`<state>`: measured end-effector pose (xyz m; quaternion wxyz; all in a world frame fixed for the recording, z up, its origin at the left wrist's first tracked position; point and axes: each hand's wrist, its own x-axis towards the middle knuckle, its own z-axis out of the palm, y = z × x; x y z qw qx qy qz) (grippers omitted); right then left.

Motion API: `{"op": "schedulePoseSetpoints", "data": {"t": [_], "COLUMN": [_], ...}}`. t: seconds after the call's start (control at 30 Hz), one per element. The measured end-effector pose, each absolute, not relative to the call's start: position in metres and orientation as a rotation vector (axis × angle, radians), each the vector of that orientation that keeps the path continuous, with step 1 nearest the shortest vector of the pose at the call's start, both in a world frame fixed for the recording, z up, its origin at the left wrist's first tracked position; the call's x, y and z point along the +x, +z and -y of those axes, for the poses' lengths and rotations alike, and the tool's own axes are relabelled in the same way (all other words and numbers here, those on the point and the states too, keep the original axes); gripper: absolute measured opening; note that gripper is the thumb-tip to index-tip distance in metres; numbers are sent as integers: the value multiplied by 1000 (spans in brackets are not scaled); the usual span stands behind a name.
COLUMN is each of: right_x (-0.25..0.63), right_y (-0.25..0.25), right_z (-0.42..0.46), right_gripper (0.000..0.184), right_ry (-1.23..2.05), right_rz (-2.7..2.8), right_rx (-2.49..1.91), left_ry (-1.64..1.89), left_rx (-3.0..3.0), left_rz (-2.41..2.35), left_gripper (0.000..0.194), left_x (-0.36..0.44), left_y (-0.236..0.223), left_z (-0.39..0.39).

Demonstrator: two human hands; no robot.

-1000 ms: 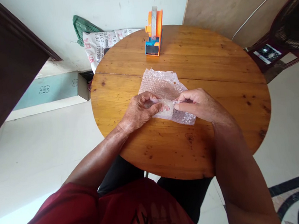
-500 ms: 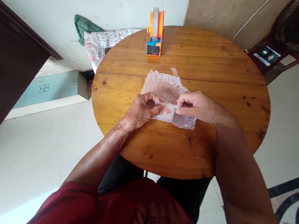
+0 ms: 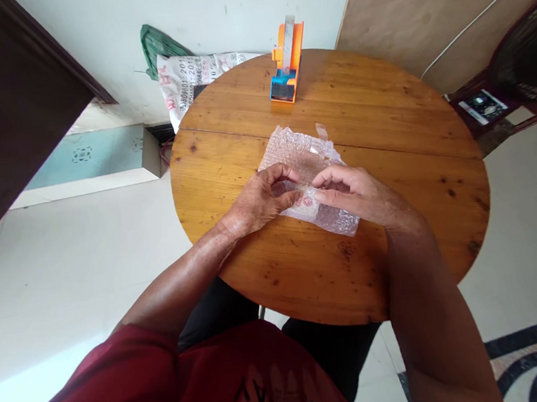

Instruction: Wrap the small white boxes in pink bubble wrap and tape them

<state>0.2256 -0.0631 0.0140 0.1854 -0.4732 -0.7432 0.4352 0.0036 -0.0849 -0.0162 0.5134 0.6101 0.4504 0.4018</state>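
A sheet of bubble wrap lies spread on the round wooden table in front of me. On its near half is a small pale flat item with red marks, covered at least partly by clear wrap; I cannot make out its kind. My left hand is closed on the item's left side, thumb in front and fingers behind. My right hand pinches the wrap at its right side, thumb near the marks. The fingertips of both hands nearly meet above the item.
An orange and blue tape dispenser stands at the far side of the wooden table. A short strip of clear tape lies just beyond the wrap. Behind are a printed white sack and a green bag; a fan is at right.
My fingertips have drawn closer together over the item, and its upper part is now more covered by the wrap. The whole view has shifted slightly.
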Motion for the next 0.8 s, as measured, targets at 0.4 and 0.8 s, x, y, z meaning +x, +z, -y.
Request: {"op": "schedulePoseSetpoints", "data": {"t": [0.4, 0.8], "right_x": [216, 208], "right_y": [9, 9], "right_z": [64, 72], "right_gripper": [21, 20], "right_ry": [1180, 696], "right_rz": [2058, 2301], "right_rx": [-1356, -956], "left_ry": [954, 951], "left_rx": [1484, 1480], "left_rz": [-1102, -1051], "left_gripper": [23, 26], "left_x": [3, 2], "left_y": [-16, -17], "left_z": [84, 83]}}
